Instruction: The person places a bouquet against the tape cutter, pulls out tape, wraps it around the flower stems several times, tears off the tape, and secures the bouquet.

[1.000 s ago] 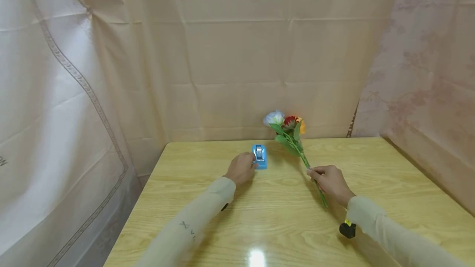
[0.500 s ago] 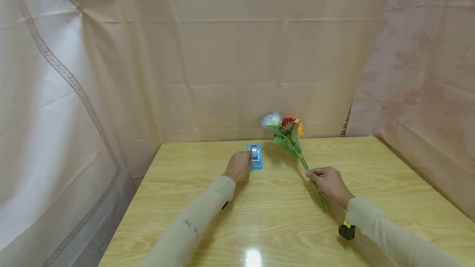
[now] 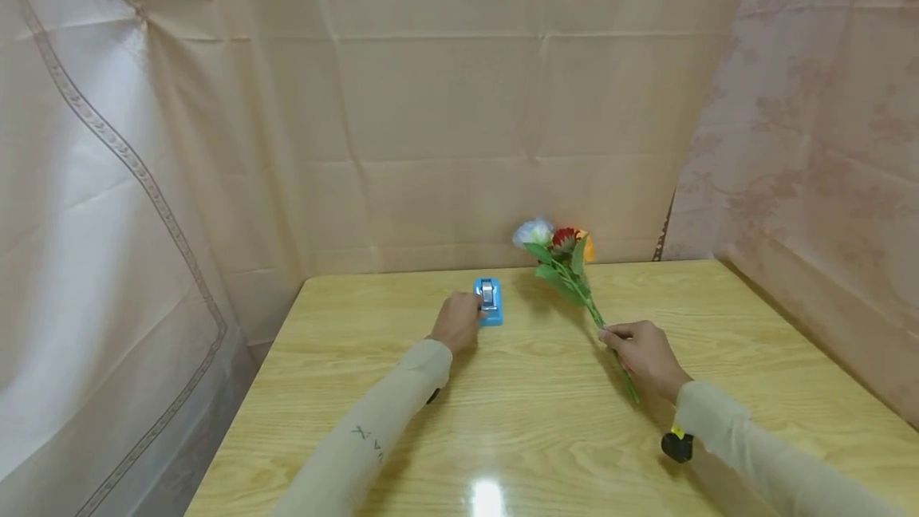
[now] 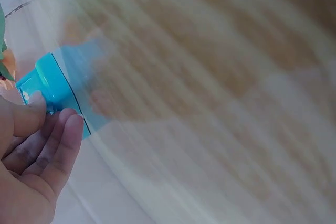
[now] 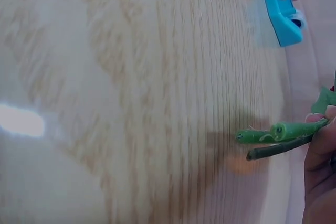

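Observation:
On the table's far half sits a small blue tape dispenser [image 3: 491, 318]. My left hand [image 3: 458, 321] holds it by its near left side; in the left wrist view the thumb [image 4: 32, 109] presses its blue body [image 4: 51, 77] with curled fingers beside it. My right hand [image 3: 649, 359] pinches the green stems of a small bunch of flowers [image 3: 564, 242], raised above the table and tilted left. White, dark red and orange blooms top the bunch, among green leaves. Several cut stem ends [image 5: 283, 131] stick out below the fingers in the right wrist view.
A light wood table [image 3: 546, 429] lies under both arms. Beige cloth [image 3: 431, 118] hangs behind its far edge, with patterned cloth [image 3: 826, 150] on the right and pale cloth [image 3: 86, 262] on the left.
The head view has shifted slightly. Against the table, my right hand and the flowers have moved a little right. My left hand keeps its hold on the tape dispenser, which stays in place.

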`<state>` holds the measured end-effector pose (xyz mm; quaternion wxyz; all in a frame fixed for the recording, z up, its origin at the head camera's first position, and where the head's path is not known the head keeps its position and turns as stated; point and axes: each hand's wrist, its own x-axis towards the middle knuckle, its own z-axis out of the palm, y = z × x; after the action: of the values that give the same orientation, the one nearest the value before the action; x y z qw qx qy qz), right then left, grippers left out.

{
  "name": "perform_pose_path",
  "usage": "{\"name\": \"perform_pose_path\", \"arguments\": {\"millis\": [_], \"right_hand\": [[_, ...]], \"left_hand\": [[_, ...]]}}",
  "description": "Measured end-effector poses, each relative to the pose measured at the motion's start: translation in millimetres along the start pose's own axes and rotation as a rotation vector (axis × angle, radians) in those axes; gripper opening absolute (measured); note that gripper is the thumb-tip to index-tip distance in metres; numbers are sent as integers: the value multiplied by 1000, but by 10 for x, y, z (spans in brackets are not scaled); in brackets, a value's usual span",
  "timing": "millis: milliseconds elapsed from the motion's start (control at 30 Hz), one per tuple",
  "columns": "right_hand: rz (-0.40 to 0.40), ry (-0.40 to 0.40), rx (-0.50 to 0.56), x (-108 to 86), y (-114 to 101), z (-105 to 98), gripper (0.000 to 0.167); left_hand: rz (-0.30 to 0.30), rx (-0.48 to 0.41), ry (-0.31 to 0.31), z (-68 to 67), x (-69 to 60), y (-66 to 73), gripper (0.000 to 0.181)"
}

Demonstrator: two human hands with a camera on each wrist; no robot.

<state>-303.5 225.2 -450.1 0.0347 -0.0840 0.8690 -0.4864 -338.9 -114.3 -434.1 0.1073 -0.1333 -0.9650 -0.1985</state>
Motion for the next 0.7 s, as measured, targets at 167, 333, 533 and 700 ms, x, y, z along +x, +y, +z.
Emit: {"name": "perform_pose_path", "arguments": {"millis": [167, 333, 533, 700], "right_hand": [[17, 39, -34, -69, -124, 59, 47], [13, 52, -53, -97, -98, 33, 46], [19, 59, -54, -122, -22, -52, 48], [39, 66, -67, -123, 47, -102, 50]], "left_hand": [[18, 7, -15, -106, 7, -118, 14], [4, 48, -40, -135, 25, -151, 14], [26, 90, -29, -149, 36, -149, 15], [26, 90, -33, -192, 25, -150, 15]]}}
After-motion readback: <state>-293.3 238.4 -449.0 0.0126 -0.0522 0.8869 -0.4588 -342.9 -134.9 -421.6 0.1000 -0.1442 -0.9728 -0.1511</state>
